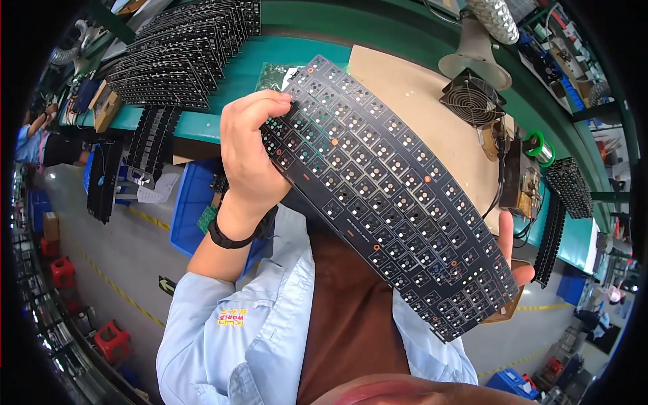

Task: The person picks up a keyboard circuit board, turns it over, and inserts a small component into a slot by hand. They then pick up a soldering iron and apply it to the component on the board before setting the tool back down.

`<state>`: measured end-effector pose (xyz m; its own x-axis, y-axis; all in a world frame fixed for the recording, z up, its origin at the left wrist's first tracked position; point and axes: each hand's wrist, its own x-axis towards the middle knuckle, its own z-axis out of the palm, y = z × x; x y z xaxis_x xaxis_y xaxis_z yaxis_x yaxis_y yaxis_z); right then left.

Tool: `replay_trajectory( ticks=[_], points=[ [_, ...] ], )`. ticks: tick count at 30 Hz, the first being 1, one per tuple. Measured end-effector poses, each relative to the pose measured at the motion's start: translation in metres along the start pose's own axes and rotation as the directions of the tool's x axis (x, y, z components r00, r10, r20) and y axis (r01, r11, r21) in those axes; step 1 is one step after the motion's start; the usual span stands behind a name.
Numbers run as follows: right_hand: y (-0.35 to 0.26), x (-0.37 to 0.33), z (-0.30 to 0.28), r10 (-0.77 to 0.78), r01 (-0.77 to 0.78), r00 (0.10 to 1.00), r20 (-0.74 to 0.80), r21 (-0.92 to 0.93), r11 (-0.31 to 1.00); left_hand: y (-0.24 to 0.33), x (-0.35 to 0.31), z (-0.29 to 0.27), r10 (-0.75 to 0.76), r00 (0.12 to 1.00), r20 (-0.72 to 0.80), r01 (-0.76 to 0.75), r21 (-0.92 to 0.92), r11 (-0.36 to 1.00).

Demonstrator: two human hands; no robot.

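- One black keyboard circuit board (385,189) is nearest, held up in the air between both hands, above the lap and the near edge of the green workbench (283,54).
- Left hand (250,155) clamps the board's upper-left end, fingers curled over its edge; a black watch (233,236) sits on that wrist.
- Right hand (513,250) supports the lower-right end from behind, with only a thumb and fingertip showing.
- Board surface: long, black, covered in rows of square key footprints with pale pads, plus a few orange dots.
- One stack of similar black boards (182,54) lies fanned at the workbench's far left corner.
- One small fan (472,100) and one green solder spool (540,148) stand toward the right edge.
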<state>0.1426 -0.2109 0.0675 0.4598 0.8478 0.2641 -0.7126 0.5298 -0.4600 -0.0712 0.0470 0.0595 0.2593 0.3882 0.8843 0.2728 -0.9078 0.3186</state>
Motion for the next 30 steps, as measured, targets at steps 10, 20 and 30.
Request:
replay_trajectory(
  ticks=[10, 20, 30],
  points=[
    [-0.025, 0.028, -0.022, 0.35, -0.291, 0.911, 0.22, -0.261, 0.92, -0.022, 0.025, 0.0, 0.085, 0.988, 0.125, -0.113, 0.239, 0.964],
    [-0.022, 0.061, -0.027, 0.213, -0.163, 0.976, 0.041, -0.507, 0.847, -0.061, 0.08, 0.033, -0.542, 0.832, -0.121, 0.344, -0.654, 0.674],
    [-0.009, 0.058, -0.068, 0.174, -0.034, 0.982, 0.069, -0.849, 0.528, 0.049, 0.057, 0.027, -0.265, 0.835, 0.482, 0.539, -0.815, 0.213]
  ],
)
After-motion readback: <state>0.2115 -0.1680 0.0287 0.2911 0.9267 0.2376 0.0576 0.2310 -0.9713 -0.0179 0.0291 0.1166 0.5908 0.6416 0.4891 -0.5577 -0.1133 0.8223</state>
